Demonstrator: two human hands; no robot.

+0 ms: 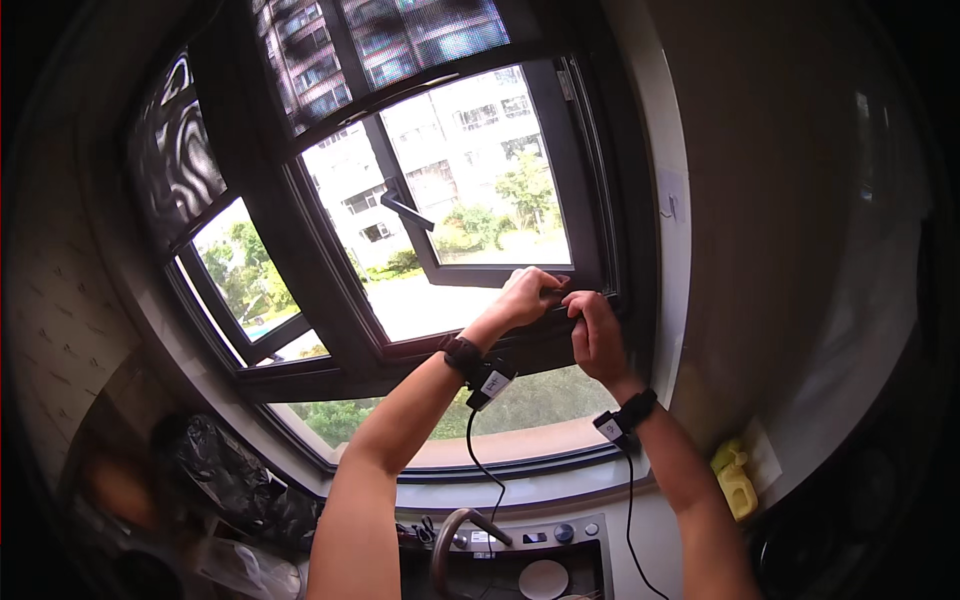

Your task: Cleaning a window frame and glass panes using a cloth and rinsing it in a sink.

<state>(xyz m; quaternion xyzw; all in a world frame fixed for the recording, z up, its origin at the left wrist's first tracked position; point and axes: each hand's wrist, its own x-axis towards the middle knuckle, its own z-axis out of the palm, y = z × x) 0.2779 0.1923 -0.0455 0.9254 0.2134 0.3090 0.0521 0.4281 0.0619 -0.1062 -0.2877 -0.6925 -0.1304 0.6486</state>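
Note:
Both my arms reach up to an inward-opened dark window sash (504, 274) with a lever handle (407, 210). My left hand (527, 295) is curled at the sash's bottom edge, close to its hinged right side. Just right of it and slightly lower, my right hand (594, 330) has bent fingers, with the fingertips nearly meeting the left hand's. Whether a small thing sits between the fingers is too dark to tell. Below the hands runs the dark lower rail of the window frame (540, 330). Each wrist wears a black strap with a small cabled box.
A sink with a curved faucet (450, 536), a control panel (551, 537) and a white plate (544, 580) lies below. A yellow bottle (736, 484) stands right, black plastic bags (225, 469) left. Insect-screen blinds (427, 34) cover the window's upper part. Cables hang from both wrists.

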